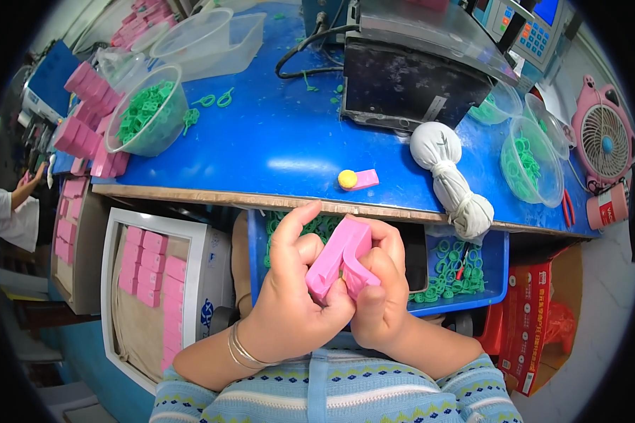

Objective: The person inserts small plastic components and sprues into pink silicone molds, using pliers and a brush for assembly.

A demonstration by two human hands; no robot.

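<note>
Both my hands hold a pink rubber mold (pixel 340 255) in front of my body, above a blue tray (pixel 499 282). My left hand (pixel 293 292) grips its left side, with the index finger stretched up and the thumb at the lower end. My right hand (pixel 386 285) bends the right side outward, so a slit gapes down the mold. Inside the slit, something small near the thumbs is too hidden to name. Green ring-shaped pieces (pixel 455 271) lie in the tray on both sides of my hands. Beyond them, a small pink block with a yellow round end (pixel 348 180) rests on the table.
A blue table (pixel 261 155) carries tubs of green pieces (pixel 148 113), stacked pink blocks (pixel 85 127), a black machine (pixel 409 84), a tied white cloth bundle (pixel 448 180) and a pink fan (pixel 605 137). A box of pink blocks (pixel 144 271) stands left; another person (pixel 14 218) is farther left.
</note>
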